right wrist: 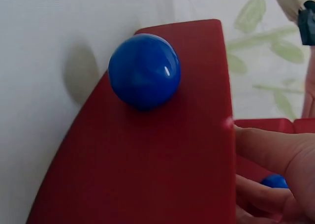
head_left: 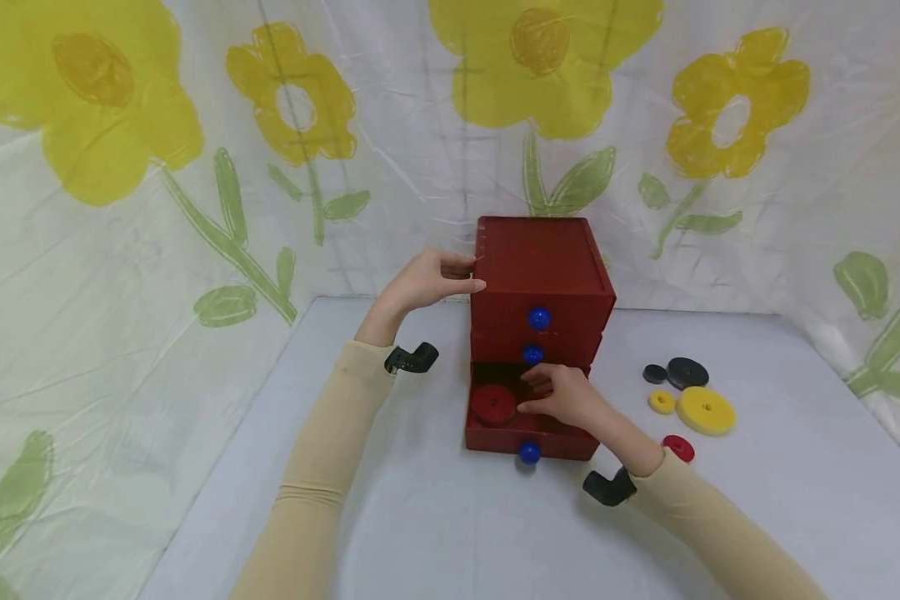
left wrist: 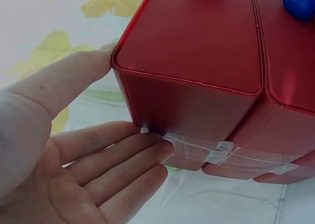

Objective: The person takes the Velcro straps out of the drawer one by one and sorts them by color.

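A red cabinet of stacked drawers (head_left: 543, 258) with round blue knobs stands on the table, and its bottom drawer (head_left: 487, 438) is pulled out. Inside that drawer, at its left, lies a large red disc (head_left: 494, 405) with a small centre hole. My right hand (head_left: 566, 398) reaches into the drawer beside the disc, thumb near its right edge; whether it touches cannot be told. At the cabinet's upper left, my left hand (head_left: 431, 279) rests its fingertips against the side. The left wrist view shows those fingers (left wrist: 130, 172) nearly straight against the red wall (left wrist: 177, 106).
On the table to the right lie a large black disc (head_left: 687, 372), a small black one (head_left: 654, 373), a large yellow disc (head_left: 707, 411), a small yellow ring (head_left: 662, 402) and a small red disc (head_left: 678, 448). A flowered sheet (head_left: 390, 167) hangs behind the cabinet.
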The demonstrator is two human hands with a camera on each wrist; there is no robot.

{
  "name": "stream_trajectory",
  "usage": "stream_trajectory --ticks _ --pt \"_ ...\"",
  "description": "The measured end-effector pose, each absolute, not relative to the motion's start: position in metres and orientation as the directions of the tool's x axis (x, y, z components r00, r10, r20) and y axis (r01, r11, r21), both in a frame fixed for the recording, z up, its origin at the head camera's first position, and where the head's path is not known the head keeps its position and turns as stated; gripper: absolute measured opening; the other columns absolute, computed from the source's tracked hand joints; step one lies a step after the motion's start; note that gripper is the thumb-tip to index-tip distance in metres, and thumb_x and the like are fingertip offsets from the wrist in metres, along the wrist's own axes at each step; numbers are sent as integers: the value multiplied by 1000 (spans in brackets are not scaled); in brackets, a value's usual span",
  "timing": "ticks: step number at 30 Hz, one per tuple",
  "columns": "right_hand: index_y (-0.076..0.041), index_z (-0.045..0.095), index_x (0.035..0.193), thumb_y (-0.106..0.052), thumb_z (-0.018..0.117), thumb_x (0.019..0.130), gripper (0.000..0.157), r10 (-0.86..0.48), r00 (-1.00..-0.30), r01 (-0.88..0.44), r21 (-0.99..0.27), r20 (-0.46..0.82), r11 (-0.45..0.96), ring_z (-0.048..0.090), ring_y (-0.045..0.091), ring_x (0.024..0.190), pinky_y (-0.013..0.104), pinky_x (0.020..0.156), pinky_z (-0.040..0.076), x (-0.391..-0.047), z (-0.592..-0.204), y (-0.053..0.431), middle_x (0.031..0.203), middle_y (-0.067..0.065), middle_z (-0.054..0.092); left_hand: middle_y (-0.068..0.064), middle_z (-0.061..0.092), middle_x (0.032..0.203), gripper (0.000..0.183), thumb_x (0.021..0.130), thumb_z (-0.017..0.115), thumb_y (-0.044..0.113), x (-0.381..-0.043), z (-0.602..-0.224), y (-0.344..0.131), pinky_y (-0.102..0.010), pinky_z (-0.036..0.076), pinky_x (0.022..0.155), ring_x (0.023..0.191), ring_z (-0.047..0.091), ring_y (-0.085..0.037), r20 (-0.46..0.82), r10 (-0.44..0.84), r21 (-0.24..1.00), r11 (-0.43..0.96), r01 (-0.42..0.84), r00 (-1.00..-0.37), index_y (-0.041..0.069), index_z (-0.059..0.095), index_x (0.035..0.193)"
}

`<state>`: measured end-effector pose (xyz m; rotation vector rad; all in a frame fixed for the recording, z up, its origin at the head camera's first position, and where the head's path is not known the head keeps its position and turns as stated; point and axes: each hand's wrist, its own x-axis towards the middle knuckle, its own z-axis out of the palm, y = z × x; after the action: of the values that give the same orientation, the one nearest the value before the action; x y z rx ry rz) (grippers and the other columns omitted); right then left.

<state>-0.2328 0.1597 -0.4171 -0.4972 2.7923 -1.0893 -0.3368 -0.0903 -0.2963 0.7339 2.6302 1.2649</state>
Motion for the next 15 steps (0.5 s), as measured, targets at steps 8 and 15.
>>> stream_trajectory --ticks 8,15 --pt "-1 62 118 -21 78 78 47 -334 -942 -239 -651 -24 721 65 29 100 41 86 54 -240 -424 141 111 16 66 -4 57 134 63 83 71 44 -338 -297 -91 -37 49 96 121 56 -18 84 481 765 530 366 -872 12 55 135" --pt "-2 59 120 -24 80 76 54 -357 -933 -245 -630 -55 737 62 28 103 42 89 53 -246 -432 131 112 14 65 -3 57 134 62 83 71 44 -338 -298 -91 -36 49 95 120 56 -16 88 488 764 526 373 -868 13 55 135"
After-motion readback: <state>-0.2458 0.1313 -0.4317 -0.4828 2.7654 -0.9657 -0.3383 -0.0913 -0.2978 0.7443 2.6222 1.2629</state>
